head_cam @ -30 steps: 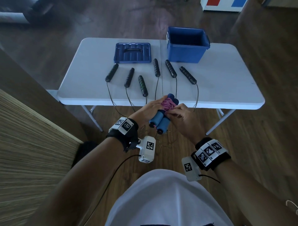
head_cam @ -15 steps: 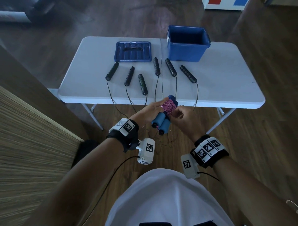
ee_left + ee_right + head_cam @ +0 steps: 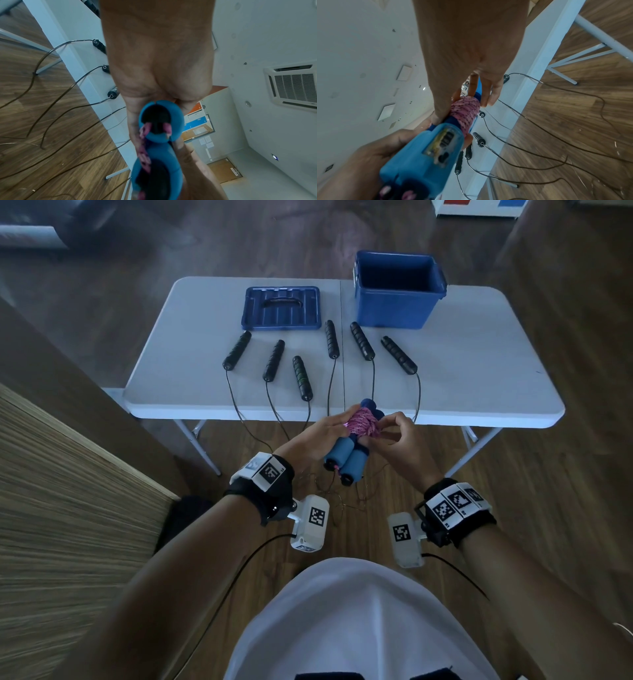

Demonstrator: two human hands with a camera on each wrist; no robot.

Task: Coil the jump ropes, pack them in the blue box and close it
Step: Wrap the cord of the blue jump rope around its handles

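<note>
Hands: both were raised just in front of the near edge of the white table (image 3: 479,344), meeting round one bundle.
Left hand (image 3: 310,440): it cradled the two blue handles (image 3: 346,457) from the left, fingers extended along the bundle and curled under it, palm turned inward.
Right hand (image 3: 399,445): it came in from the right with fingertips pinched at the pink rope (image 3: 361,422), seemingly tucking the end; the right wrist view showed the thumb pressed on the winding and the other fingers spread loosely beyond it.
Blue box (image 3: 397,290): it stood open at the far right of the table, and nothing could be seen inside, though its floor was in shadow.
Lid (image 3: 282,308): it lay flat beside the box, to its left, handle up.
Black ropes: six black handles (image 3: 302,378) lay fanned in a row mid-table, their thin cords (image 3: 330,385) hanging over the near edge to the floor, uncoiled.
Pink rope: wound tightly round the paired blue handles, held in the air and well apart from the box.
Progress: early, by my reading; one rope was nearly coiled, none packed.
Left to do: stow this bundle, coil and pack what looked like three black ropes, fit the lid.
</note>
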